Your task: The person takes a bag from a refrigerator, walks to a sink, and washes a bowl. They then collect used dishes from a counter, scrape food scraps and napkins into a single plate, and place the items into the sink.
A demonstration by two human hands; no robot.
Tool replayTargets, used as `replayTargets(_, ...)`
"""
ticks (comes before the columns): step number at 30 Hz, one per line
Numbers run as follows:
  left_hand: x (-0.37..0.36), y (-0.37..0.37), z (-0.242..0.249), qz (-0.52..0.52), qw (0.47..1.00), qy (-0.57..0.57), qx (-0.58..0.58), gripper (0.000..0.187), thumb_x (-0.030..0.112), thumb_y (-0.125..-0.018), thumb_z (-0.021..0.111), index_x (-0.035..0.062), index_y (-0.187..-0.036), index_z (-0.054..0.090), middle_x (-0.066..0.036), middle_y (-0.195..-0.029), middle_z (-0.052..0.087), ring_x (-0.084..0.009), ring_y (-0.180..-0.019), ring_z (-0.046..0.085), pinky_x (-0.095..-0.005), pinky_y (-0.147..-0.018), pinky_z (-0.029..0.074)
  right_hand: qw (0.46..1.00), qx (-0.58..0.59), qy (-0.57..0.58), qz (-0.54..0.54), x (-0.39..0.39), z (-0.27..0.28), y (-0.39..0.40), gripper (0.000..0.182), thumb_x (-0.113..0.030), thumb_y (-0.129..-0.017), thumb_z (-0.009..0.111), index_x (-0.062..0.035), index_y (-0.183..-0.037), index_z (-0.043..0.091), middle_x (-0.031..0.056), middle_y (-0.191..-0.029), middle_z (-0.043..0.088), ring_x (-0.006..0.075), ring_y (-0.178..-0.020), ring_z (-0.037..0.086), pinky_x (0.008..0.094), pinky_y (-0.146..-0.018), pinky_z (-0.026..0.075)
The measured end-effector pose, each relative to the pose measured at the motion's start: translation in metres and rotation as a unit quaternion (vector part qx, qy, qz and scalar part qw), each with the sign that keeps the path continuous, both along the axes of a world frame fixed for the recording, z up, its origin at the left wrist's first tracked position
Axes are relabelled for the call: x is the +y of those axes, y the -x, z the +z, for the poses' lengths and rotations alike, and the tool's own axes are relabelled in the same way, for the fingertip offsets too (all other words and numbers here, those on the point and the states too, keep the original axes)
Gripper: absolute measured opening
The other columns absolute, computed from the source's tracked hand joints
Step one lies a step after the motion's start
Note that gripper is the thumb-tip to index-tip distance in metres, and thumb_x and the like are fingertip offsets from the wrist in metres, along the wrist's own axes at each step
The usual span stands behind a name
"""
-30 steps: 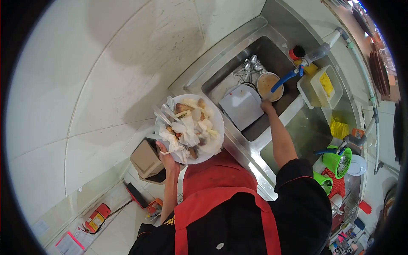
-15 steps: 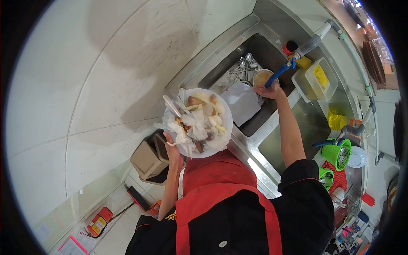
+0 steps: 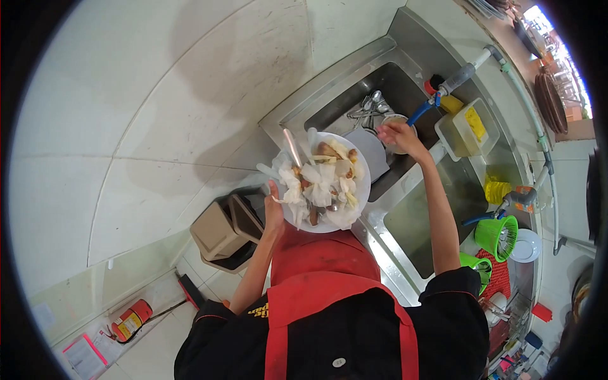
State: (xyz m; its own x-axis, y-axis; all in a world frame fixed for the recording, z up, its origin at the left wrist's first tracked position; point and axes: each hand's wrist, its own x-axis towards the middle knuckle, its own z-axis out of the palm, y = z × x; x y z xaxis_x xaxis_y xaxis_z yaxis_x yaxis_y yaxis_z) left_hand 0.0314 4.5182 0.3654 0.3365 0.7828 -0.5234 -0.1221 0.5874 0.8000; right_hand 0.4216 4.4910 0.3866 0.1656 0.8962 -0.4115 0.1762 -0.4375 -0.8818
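My left hand [image 3: 274, 212] grips the left rim of a white plate [image 3: 364, 193], held in front of the apron. On the plate lies a heap of crumpled tissues [image 3: 316, 180] mixed with food scraps; a spoon handle [image 3: 292, 147] sticks out at its upper left. My right hand [image 3: 399, 137] hovers over the left sink basin, its fingers loosely apart with nothing visible in them. Just behind it is a round bowl [image 3: 405, 147], partly hidden, below the blue tap nozzle [image 3: 419, 113]. Several spoons [image 3: 373, 109] and a pale plate [image 3: 372, 152] lie in that basin.
A second basin [image 3: 437, 209] holds cloudy water. Along the far edge stand a plastic tub with a yellow sponge [image 3: 474, 123], green cutlery baskets [image 3: 497, 237] and a white plate [image 3: 526, 246]. A beige bin [image 3: 225, 229] is at the lower left, near a fire extinguisher [image 3: 132, 320].
The plate of scraps has shifted right, closer to the sink. My right hand has turned from palm up under the nozzle to palm down, slightly lower. The view has moved a little.
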Motion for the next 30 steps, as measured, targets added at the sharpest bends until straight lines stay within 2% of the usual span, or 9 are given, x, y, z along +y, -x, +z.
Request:
replayTargets(4, -0.007, -0.015, 0.007, -0.041, 0.999, 0.001, -0.013, 0.068, 0.057, -0.087, 0.039, -0.0048, -0.112, 0.05, -0.01, -0.1, 0.06, -0.0163, -0.085, 0.06, -0.0306, -0.075, 0.049, 0.96, -0.074, -0.224, 0.15, 0.022, 0.081, 0.065, 0.042, 0.012, -0.077, 0.046, -0.0072, -0.112, 0.056, 0.004, -0.106, 0.058, 0.0164, -0.098, 0.054, 0.0279, -0.085, 0.043)
replayTargets(10, -0.026, -0.028, 0.041, -0.108, 0.994, -0.015, 0.031, 0.07, 0.06, -0.088, 0.034, -0.0049, -0.099, 0.06, -0.009, -0.091, 0.062, -0.0135, -0.082, 0.058, -0.0269, -0.076, 0.044, 0.861, -0.184, -0.31, 0.358, 0.044, 0.119, 0.099, 0.06, 0.018, -0.058, 0.04, -0.0095, -0.108, 0.057, 0.008, -0.102, 0.057, 0.0269, -0.101, 0.053, 0.035, -0.087, 0.041)
replayTargets(13, -0.038, -0.024, 0.04, -0.096, 0.994, -0.024, 0.049, 0.073, 0.061, -0.087, 0.035, -0.0067, -0.097, 0.06, -0.009, -0.091, 0.062, -0.0137, -0.082, 0.057, -0.0278, -0.076, 0.044, 0.749, -0.579, -0.321, 0.024, 0.039, 0.137, 0.052, 0.035, 0.004, -0.063, 0.054, -0.008, -0.096, 0.056, 0.0121, -0.095, 0.059, 0.0318, -0.089, 0.057, 0.0404, -0.076, 0.045)
replayTargets(15, -0.042, -0.011, 0.035, -0.087, 0.994, -0.027, 0.056, 0.074, 0.062, -0.087, 0.035, -0.0069, -0.096, 0.061, -0.01, -0.091, 0.062, -0.0137, -0.082, 0.056, -0.0278, -0.076, 0.044, 0.682, -0.701, -0.15, -0.142, 0.026, 0.147, 0.029, 0.019, -0.018, -0.08, 0.058, -0.0051, -0.091, 0.05, 0.0154, -0.091, 0.06, 0.0342, -0.085, 0.059, 0.041, -0.069, 0.047)
replayTargets(17, -0.049, -0.002, 0.028, -0.076, 0.994, -0.037, 0.069, 0.074, 0.061, -0.087, 0.035, -0.0069, -0.095, 0.061, -0.01, -0.089, 0.062, -0.0135, -0.081, 0.056, -0.0275, -0.075, 0.043, 0.742, -0.638, 0.037, -0.202, 0.016, 0.122, -0.012, 0.026, -0.03, -0.087, 0.052, -0.0038, -0.091, 0.054, 0.0167, -0.091, 0.062, 0.0355, -0.083, 0.061, 0.0437, -0.07, 0.049)
replayTargets(21, -0.051, 0.01, 0.023, -0.049, 0.996, -0.027, 0.072, 0.073, 0.061, -0.087, 0.035, -0.0063, -0.091, 0.062, -0.008, -0.084, 0.062, -0.0125, -0.076, 0.055, -0.0267, -0.07, 0.043, 0.751, -0.646, 0.051, -0.128, 0.016, 0.105, -0.034, 0.037, -0.035, -0.089, 0.044, -0.0015, -0.088, 0.06, 0.0184, -0.081, 0.064, 0.0371, -0.079, 0.063, 0.0444, -0.072, 0.05)
replayTargets(23, -0.051, 0.013, 0.017, -0.048, 0.996, -0.033, 0.072, 0.072, 0.061, -0.087, 0.035, -0.0063, -0.091, 0.062, -0.008, -0.084, 0.062, -0.0127, -0.076, 0.055, -0.0265, -0.07, 0.043, 0.831, -0.53, 0.1, -0.137, 0.019, 0.113, -0.044, 0.039, -0.034, -0.089, 0.04, -0.0009, -0.085, 0.06, 0.0181, -0.073, 0.063, 0.034, -0.068, 0.063, 0.0409, -0.061, 0.05)
replayTargets(27, -0.051, 0.015, 0.02, -0.031, 0.996, -0.034, 0.07, 0.072, 0.061, -0.087, 0.035, -0.0063, -0.092, 0.062, -0.008, -0.085, 0.062, -0.013, -0.076, 0.056, -0.0264, -0.071, 0.043, 0.953, 0.041, 0.207, -0.217, 0.043, 0.079, -0.116, 0.044, -0.035, -0.085, 0.034, 0.0013, -0.071, 0.055, 0.0148, -0.055, 0.056, 0.0205, -0.037, 0.05, 0.0305, -0.034, 0.037)
replayTargets(30, -0.049, 0.014, 0.028, -0.022, 0.998, -0.042, 0.048, 0.07, 0.06, -0.086, 0.038, -0.0056, -0.1, 0.058, -0.009, -0.092, 0.061, -0.0134, -0.08, 0.056, -0.0269, -0.074, 0.044, 0.945, -0.156, 0.179, -0.226, 0.04, 0.104, -0.072, 0.048, -0.036, -0.086, 0.031, 0.0002, -0.068, 0.055, 0.0108, -0.052, 0.053, 0.0161, -0.032, 0.042, 0.0269, -0.027, 0.025)
